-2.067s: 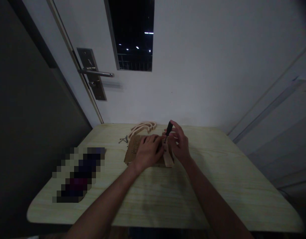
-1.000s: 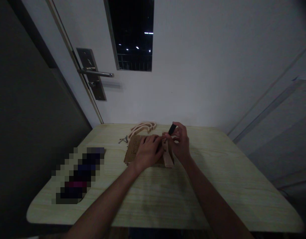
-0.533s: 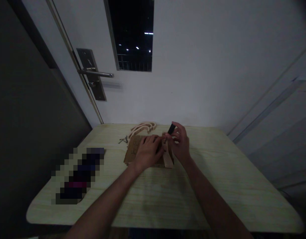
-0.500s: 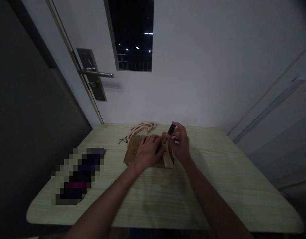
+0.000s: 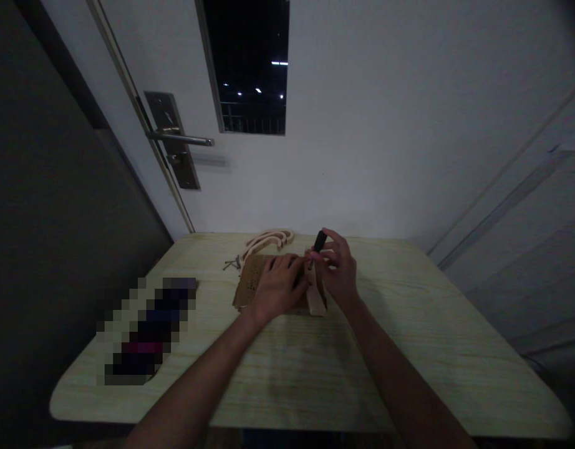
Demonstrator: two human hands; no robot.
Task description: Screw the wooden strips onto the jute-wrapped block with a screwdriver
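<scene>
My left hand lies spread over a piece of brown cardboard with dark markings, its fingertips against a pale wooden strip. The strip runs along the cardboard's right side. In my right hand is a small screwdriver with a black handle, gripped between thumb and fingers. It leans slightly, its tip pointing down at a dark spot on the strip. Whether a screw sits under the tip is too small to tell.
Curved wooden pieces lie behind the cardboard, near the white door. Several screws are scattered left of it. A blurred-out dark object rests at the left of the pale wooden table. A metal door handle juts out above.
The screwdriver's handle has shifted slightly left and my right fingers have moved a little around it. My left hand stays in place on the cardboard.
</scene>
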